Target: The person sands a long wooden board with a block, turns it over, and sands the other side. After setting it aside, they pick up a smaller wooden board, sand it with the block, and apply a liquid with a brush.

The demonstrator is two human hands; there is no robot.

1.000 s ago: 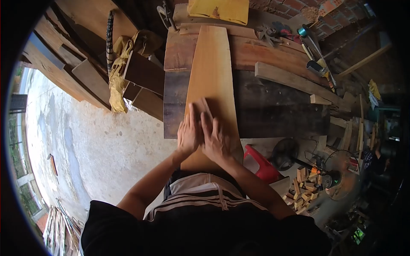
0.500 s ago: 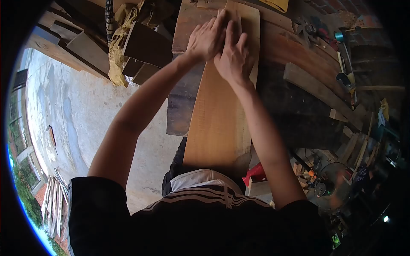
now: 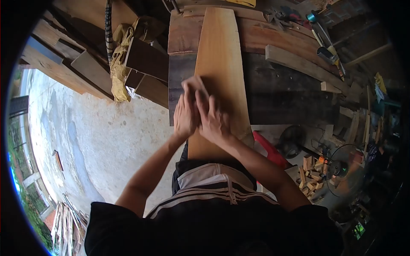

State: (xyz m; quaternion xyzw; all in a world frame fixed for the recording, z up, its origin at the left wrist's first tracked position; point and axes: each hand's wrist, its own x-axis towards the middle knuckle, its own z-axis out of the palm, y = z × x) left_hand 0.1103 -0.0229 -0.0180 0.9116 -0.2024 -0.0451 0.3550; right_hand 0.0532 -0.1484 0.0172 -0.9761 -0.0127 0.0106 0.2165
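Note:
A long, pale wooden board (image 3: 220, 47) lies lengthwise in front of me, its near end close to my waist. Both hands are on its near half, by the left edge. My left hand (image 3: 185, 116) is closed on a flat, brownish block, apparently a sanding block (image 3: 194, 82), whose far end sticks out past the fingers. Close beside it, my right hand (image 3: 214, 118) presses on the same block with bent fingers. The underside of the block is hidden, and the hands are slightly blurred.
Dark planks of a bench (image 3: 290, 91) lie crosswise under the board. A loose wooden strip (image 3: 299, 66) rests on the right. Brushes (image 3: 329, 55) lie farther back. To the lower right are a fan (image 3: 337, 168), a red object (image 3: 269, 149) and wood offcuts (image 3: 311, 175). Panels (image 3: 147, 64) stand left.
Both hands have slid from the board's far end back toward my body, with the block between them. The camera view has shifted a little, and the board appears in a slightly different place.

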